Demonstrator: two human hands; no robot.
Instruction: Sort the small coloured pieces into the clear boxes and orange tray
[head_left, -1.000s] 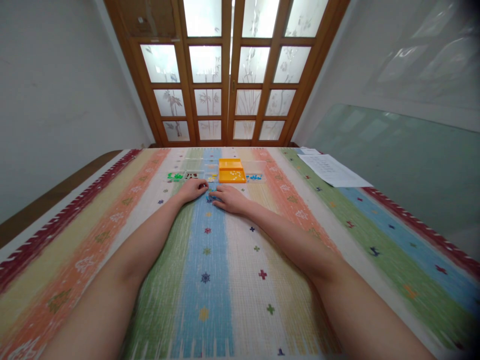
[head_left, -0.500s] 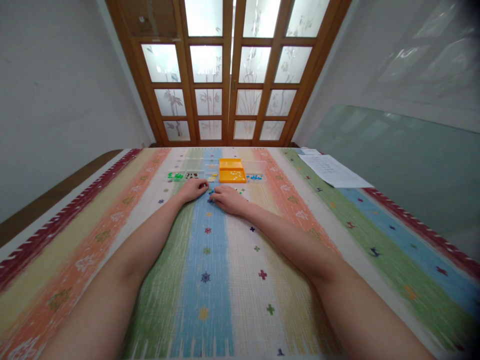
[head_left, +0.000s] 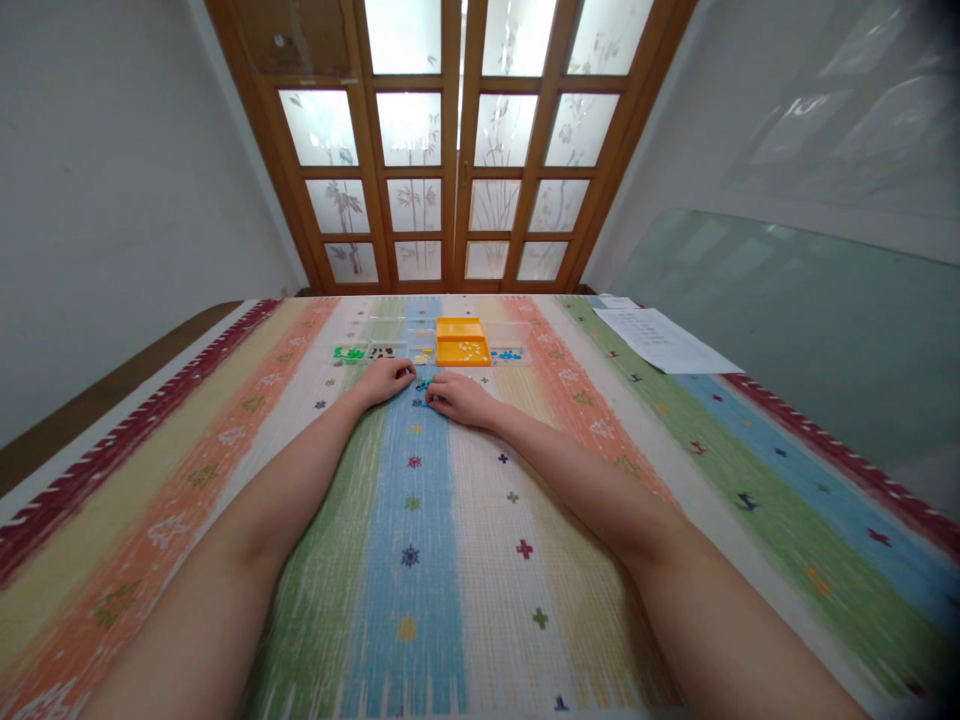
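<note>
My left hand (head_left: 386, 381) rests on the cloth with its fingers curled together; whatever they hold, if anything, is too small to make out. Just to its right is my right hand (head_left: 462, 400), fingertips pinched low by the cloth, with a hint of blue at them that I cannot identify. Small blue pieces (head_left: 422, 385) lie in the gap between the two hands. Beyond the hands sits an orange box (head_left: 459, 328), its lid raised, with small white pieces (head_left: 470, 349) inside. Clear plastic boxes flank it, with green pieces (head_left: 349, 353), dark brown pieces (head_left: 382, 352), yellow pieces (head_left: 424, 355) and blue pieces (head_left: 510, 354).
A striped, patterned tablecloth (head_left: 480, 560) covers the table. Printed paper sheets (head_left: 660, 340) lie at the far right. A pale glass panel (head_left: 787, 330) leans by the right wall, and wooden doors with frosted panes (head_left: 457, 170) stand behind the table.
My right hand has shifted slightly to the right, away from the left, uncovering more of the blue pieces between them. The left hand stays nearly still.
</note>
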